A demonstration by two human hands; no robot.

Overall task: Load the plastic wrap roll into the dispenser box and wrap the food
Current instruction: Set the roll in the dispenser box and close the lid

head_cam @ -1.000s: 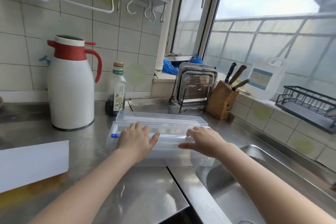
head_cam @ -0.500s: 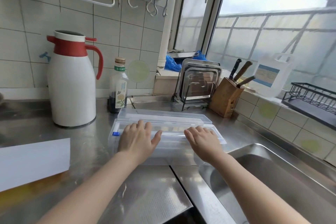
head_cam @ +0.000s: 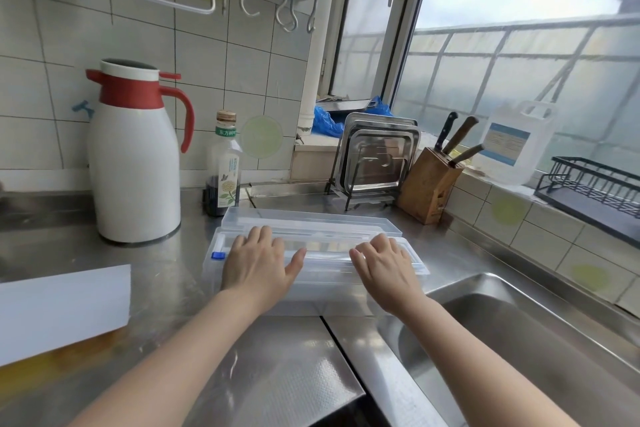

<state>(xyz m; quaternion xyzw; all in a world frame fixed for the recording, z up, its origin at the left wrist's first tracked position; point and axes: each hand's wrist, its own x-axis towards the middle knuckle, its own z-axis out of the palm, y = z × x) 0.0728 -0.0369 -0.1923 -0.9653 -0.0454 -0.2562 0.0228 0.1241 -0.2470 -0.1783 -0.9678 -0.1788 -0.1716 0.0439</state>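
Dispenser: clear plastic, counter centre, lid hinged back at 12 o'clock. Likely light, thin-walled, slippery on steel; hold by both ends.
Roll: seemingly inside, unclear.
Left hand, right hand: flat, fingers spread, pressing its top, grasping nothing.
Sink: 4 o'clock, just beside; slide risk.
Flask: 10 o'clock.
Bottle: 11 o'clock, near lid.
Knife block: 2 o'clock.

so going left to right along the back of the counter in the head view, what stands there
white and red thermos jug → dark sauce bottle → steel trays in a rack → wooden knife block → clear plastic jug → black wire rack
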